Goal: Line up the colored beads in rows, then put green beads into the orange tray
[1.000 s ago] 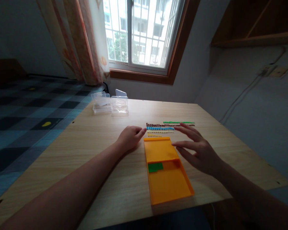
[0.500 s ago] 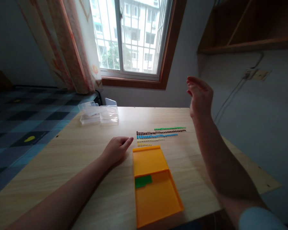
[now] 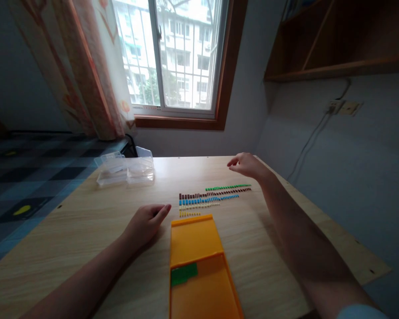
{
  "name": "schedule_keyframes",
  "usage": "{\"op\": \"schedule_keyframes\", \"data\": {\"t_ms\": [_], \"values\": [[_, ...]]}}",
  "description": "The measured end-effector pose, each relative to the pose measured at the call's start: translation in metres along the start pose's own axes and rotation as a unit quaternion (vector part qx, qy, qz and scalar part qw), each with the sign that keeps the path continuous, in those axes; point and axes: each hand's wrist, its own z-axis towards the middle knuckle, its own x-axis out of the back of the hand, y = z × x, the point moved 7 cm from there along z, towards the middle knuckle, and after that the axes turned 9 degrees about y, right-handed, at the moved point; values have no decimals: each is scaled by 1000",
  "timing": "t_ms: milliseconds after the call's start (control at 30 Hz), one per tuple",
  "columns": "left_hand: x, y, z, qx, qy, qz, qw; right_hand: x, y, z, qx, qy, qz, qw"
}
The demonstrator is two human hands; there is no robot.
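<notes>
My left hand (image 3: 148, 223) rests on the table left of the rows, its fingers curled in and the thumb lying along them. Whether anything is inside it is hidden. Beyond the far end of the rows, my right hand (image 3: 249, 165) hovers with bent fingertips close together; anything between them is too small to make out. Nearest to it runs a row of tiny green pieces (image 3: 228, 187). Rows of brown pieces (image 3: 216, 193), blue pieces (image 3: 209, 199), cream pieces (image 3: 199, 206) and yellow pieces (image 3: 189, 214) follow. An orange tray (image 3: 197, 239) lies in front, a green patch (image 3: 184, 274) inside it.
Clear plastic boxes (image 3: 124, 170) stand at the table's back left. A window (image 3: 186, 57) and curtain (image 3: 83, 66) are behind the table (image 3: 96, 230). To the left is a checked bed (image 3: 29, 177). A wooden shelf (image 3: 335, 66) hangs at upper right.
My right hand has come down and leftward from its raised position, now over the far part of the table. My left hand stays beside the rows. The view has shifted slightly.
</notes>
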Motion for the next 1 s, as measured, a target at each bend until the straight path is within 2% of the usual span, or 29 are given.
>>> {"op": "schedule_keyframes", "data": {"t_ms": [200,333,567,1000], "values": [[2,1,-1,-11,4,-4,1000,-52,-15,-2,43,-79,-6,996],[2,2,0,-8,5,2,1000,-72,-23,-7,67,-112,-16,991],[1,6,-1,-6,1,-7,1000,-84,-26,-11,102,-132,-33,985],[-3,8,-3,-13,4,-15,1000,-90,-11,-13,95,-128,-45,986]]}}
